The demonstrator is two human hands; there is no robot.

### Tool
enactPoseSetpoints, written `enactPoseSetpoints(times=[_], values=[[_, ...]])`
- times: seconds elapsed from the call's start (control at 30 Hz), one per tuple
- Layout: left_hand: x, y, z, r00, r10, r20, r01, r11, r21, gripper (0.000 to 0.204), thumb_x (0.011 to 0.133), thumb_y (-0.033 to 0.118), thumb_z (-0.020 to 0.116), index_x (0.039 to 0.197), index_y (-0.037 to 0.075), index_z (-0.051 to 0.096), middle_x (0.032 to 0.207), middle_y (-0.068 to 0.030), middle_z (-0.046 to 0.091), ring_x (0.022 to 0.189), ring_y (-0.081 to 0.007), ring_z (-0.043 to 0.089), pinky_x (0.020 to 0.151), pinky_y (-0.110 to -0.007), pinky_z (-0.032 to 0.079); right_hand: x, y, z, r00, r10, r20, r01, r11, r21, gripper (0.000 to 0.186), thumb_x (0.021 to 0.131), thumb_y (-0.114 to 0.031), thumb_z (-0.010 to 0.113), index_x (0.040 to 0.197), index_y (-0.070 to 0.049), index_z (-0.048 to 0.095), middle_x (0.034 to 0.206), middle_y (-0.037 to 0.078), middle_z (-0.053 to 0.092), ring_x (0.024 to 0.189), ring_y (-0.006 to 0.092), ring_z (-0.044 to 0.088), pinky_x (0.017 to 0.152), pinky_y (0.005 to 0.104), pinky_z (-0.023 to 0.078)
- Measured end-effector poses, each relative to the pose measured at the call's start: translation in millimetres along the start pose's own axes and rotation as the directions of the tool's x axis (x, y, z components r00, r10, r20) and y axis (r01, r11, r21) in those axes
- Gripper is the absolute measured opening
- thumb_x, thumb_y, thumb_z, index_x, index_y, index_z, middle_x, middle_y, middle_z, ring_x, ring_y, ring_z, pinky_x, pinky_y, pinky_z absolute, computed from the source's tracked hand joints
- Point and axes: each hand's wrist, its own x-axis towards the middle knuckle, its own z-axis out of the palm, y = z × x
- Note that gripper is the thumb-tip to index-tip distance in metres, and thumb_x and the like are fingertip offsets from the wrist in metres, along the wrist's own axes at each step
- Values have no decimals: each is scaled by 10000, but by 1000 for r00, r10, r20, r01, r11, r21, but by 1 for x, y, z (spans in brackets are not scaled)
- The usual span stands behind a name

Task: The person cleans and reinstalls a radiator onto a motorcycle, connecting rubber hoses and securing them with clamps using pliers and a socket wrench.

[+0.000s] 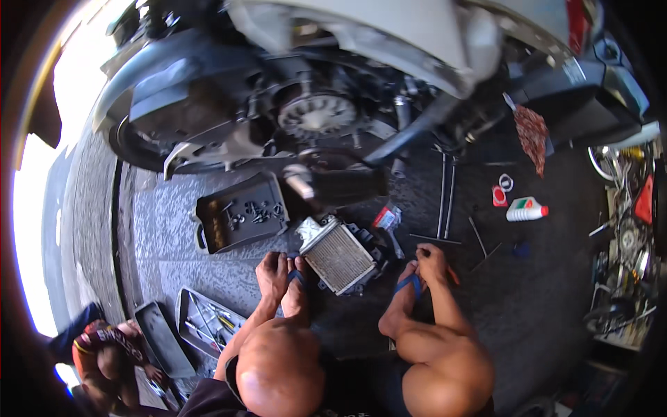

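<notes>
My left hand (272, 276) hangs beside my left foot, its fingers curled together; whatever they may hold is too small to make out. Beside my right foot, my right hand (432, 264) is closed with the fingertips pressed together. An orange piece (453, 275) shows by that hand; I cannot tell whether it is held. Between my feet a finned radiator (340, 258) lies tilted on the dark floor, with black plastic parts along its right side. A scooter (316, 115) stands ahead, its round finned engine part exposed.
A black tray (243, 212) holds loose bolts. Grey tool trays (205, 323) lie at left, near another person (111, 354). T-handle wrenches (445, 201) lie ahead of my right hand. Farther right are a white bottle (526, 210), a red-brown rag (531, 135) and motorcycle parts (629, 240).
</notes>
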Motion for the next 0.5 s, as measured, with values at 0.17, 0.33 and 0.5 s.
enactPoseSetpoints(times=[0.17, 0.33, 0.5], values=[[-6, -2, 9, 993, -33, 111, 17, 990, 140, 314, 908, 268, 609, 849, -35, 672, 804, -270, 673, 772, -432, 674, 689, -466, 517, 2, -49, 25, 1000, -26, -4, 25, 993, -117, 178, 861, -176, 684, 998, -69, 720, 919, 188, 722, 876, 368, 700, 773, 419, 553], [10, -4, 21, 996, -24, 90, 9, 986, 164, 366, 926, 308, 607, 1038, -37, 662, 915, -262, 701, 849, -385, 700, 761, -419, 533, 15, -51, 51, 995, -84, 53, 89, 992, -90, 238, 848, -198, 709, 1049, -70, 709, 945, 194, 717, 932, 379, 687, 828, 444, 540], [42, 5, 34, 939, -38, 341, 41, 999, -4, 697, 906, 397, 635, 1398, -58, 444, 1155, -246, 659, 1049, -286, 647, 911, -376, 497, 11, -57, 50, 952, -137, 275, 185, 970, -157, 386, 839, -191, 717, 1187, -56, 618, 1154, 203, 653, 1003, 397, 652, 865, 464, 526]])
